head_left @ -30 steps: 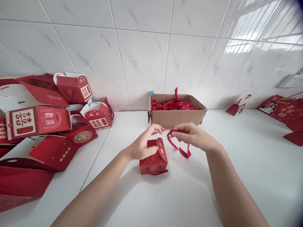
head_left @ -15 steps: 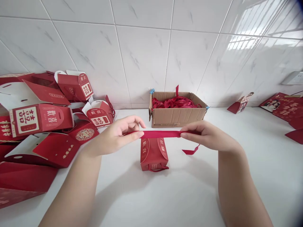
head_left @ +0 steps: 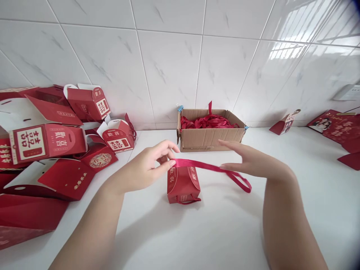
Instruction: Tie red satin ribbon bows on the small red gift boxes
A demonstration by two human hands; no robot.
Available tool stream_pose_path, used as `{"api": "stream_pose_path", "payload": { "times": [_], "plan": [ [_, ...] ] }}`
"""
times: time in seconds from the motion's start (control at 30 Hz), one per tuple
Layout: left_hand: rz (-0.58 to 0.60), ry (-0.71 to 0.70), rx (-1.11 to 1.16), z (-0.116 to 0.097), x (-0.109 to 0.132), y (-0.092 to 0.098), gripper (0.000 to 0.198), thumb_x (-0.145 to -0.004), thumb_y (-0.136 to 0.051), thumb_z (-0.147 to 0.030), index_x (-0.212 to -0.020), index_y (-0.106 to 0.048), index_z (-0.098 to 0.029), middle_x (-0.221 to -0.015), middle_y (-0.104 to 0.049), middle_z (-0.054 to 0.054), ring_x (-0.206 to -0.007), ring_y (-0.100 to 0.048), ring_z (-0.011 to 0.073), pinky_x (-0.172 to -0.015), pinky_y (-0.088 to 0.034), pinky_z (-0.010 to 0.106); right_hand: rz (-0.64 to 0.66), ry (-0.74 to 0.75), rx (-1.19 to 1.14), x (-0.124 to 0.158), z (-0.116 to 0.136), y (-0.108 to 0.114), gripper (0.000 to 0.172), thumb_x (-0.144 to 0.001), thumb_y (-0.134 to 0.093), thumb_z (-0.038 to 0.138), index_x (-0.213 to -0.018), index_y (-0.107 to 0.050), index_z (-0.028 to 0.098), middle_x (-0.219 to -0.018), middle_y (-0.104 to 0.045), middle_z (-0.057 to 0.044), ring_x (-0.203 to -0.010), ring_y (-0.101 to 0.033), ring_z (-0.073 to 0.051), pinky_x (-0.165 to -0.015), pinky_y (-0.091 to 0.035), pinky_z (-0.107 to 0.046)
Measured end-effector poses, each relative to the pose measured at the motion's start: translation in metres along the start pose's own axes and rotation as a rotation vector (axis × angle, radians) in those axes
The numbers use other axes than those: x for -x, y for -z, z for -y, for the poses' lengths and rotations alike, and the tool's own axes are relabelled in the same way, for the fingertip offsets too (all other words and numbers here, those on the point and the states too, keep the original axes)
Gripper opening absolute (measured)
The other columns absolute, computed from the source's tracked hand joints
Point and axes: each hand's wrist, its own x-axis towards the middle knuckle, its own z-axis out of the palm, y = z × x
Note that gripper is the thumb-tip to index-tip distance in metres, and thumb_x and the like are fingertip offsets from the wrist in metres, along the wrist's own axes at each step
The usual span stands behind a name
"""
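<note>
My left hand (head_left: 149, 165) pinches one end of a red satin ribbon (head_left: 199, 164) between thumb and fingers. From there the ribbon runs right, past my right thumb, and its loose part droops in a curve toward the white tabletop. My right hand (head_left: 250, 160) has its thumb and fingers spread apart, with the thumb close to or touching the ribbon. Below the ribbon stands a small closed red gift box (head_left: 182, 183) with pale Chinese characters and a red cord handle at its front; the ribbon covers part of its far edge.
Behind the hands, a cardboard box (head_left: 212, 140) holds many red ribbons. Red-and-white gift boxes (head_left: 47, 144) are heaped on the left. At the far right are a small red box (head_left: 284, 123) and red printed bags (head_left: 334, 127). A tiled wall (head_left: 171, 67) closes off the back.
My right hand has opened from its pinch on the ribbon, and the ribbon, stretched taut before, now sags to the right. My left hand keeps its pinch. The gift box stays in place.
</note>
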Motion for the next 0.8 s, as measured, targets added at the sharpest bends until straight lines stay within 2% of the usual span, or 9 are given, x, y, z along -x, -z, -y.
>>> {"api": "stream_pose_path", "payload": {
  "times": [0.1, 0.17, 0.2, 0.27, 0.33, 0.47, 0.6, 0.7, 0.8],
  "plan": [
    [-0.007, -0.058, 0.032, -0.008, -0.002, -0.014, 0.019, -0.092, -0.04, -0.034, -0.11, -0.043, -0.029, -0.085, -0.055, -0.001, -0.075, -0.052, 0.0123, -0.051, -0.036, 0.02, -0.042, 0.294, -0.249, -0.009, 0.032, -0.027, 0.09, -0.068, -0.071, 0.049, -0.144, -0.027, 0.031, -0.147, -0.036, -0.004, -0.133, -0.036, -0.027, -0.105, -0.038, -0.042],
    [-0.038, -0.116, 0.064, -0.011, -0.002, -0.02, 0.021, -0.092, -0.04, -0.03, -0.113, -0.041, -0.029, -0.087, -0.055, -0.002, -0.075, -0.052, 0.0116, -0.055, -0.04, 0.02, -0.01, 0.484, -0.428, -0.013, 0.053, -0.043, 0.092, -0.069, -0.073, 0.041, -0.145, -0.021, 0.031, -0.141, -0.044, -0.005, -0.126, -0.044, -0.024, -0.101, -0.042, -0.04],
    [-0.057, -0.141, 0.076, -0.012, -0.002, -0.022, 0.022, -0.092, -0.04, -0.028, -0.114, -0.04, -0.029, -0.088, -0.055, -0.002, -0.076, -0.053, 0.0114, -0.058, -0.042, 0.021, 0.01, 0.51, -0.493, -0.015, 0.06, -0.049, 0.086, -0.073, -0.07, 0.037, -0.144, -0.021, 0.031, -0.138, -0.047, -0.005, -0.12, -0.05, -0.022, -0.098, -0.045, -0.039],
    [-0.089, -0.164, 0.092, -0.014, -0.001, -0.024, 0.024, -0.091, -0.04, -0.025, -0.115, -0.039, -0.029, -0.089, -0.056, -0.002, -0.077, -0.055, 0.0115, -0.065, -0.044, 0.023, 0.031, 0.484, -0.572, -0.016, 0.069, -0.055, 0.069, -0.081, -0.062, 0.03, -0.141, -0.027, 0.029, -0.128, -0.055, -0.007, -0.102, -0.06, -0.019, -0.087, -0.051, -0.037],
    [-0.119, -0.163, 0.1, -0.014, -0.002, -0.025, 0.022, -0.091, -0.041, -0.026, -0.113, -0.04, -0.028, -0.086, -0.058, -0.002, -0.077, -0.055, 0.012, -0.065, -0.044, 0.023, 0.009, 0.413, -0.596, -0.015, 0.07, -0.056, 0.052, -0.085, -0.057, 0.028, -0.133, -0.038, 0.026, -0.114, -0.061, -0.007, -0.084, -0.063, -0.016, -0.075, -0.053, -0.034],
    [-0.185, -0.158, 0.092, -0.015, -0.003, -0.026, 0.019, -0.09, -0.046, -0.028, -0.107, -0.041, -0.026, -0.078, -0.059, -0.003, -0.075, -0.056, 0.0124, -0.059, -0.043, 0.022, -0.062, 0.344, -0.588, -0.012, 0.065, -0.051, 0.026, -0.081, -0.063, 0.034, -0.102, -0.055, 0.021, -0.089, -0.065, -0.003, -0.074, -0.06, -0.015, -0.063, -0.05, -0.028],
    [-0.215, -0.153, 0.082, -0.016, -0.004, -0.027, 0.018, -0.089, -0.047, -0.029, -0.105, -0.041, -0.025, -0.081, -0.061, -0.002, -0.074, -0.056, 0.0124, -0.056, -0.041, 0.022, -0.121, 0.367, -0.436, -0.011, 0.066, -0.048, 0.013, -0.082, -0.061, 0.032, -0.082, -0.061, 0.019, -0.074, -0.064, -0.001, -0.065, -0.055, -0.012, -0.057, -0.044, -0.024],
    [-0.216, -0.144, 0.088, -0.016, -0.004, -0.028, 0.017, -0.089, -0.048, -0.031, -0.104, -0.044, -0.025, -0.084, -0.061, -0.001, -0.075, -0.056, 0.0123, -0.057, -0.042, 0.022, -0.193, 0.403, -0.336, -0.011, 0.067, -0.049, 0.011, -0.085, -0.056, 0.025, -0.078, -0.063, 0.019, -0.072, -0.063, 0.0, -0.063, -0.052, -0.01, -0.056, -0.04, -0.023],
    [-0.21, -0.152, 0.103, -0.017, -0.003, -0.028, 0.016, -0.089, -0.049, -0.032, -0.103, -0.046, -0.025, -0.086, -0.061, -0.002, -0.076, -0.056, 0.0119, -0.064, -0.045, 0.023, -0.202, 0.436, -0.307, -0.01, 0.066, -0.049, 0.012, -0.085, -0.054, 0.022, -0.079, -0.063, 0.018, -0.072, -0.063, 0.0, -0.063, -0.052, -0.01, -0.056, -0.039, -0.022]
  ]
}}
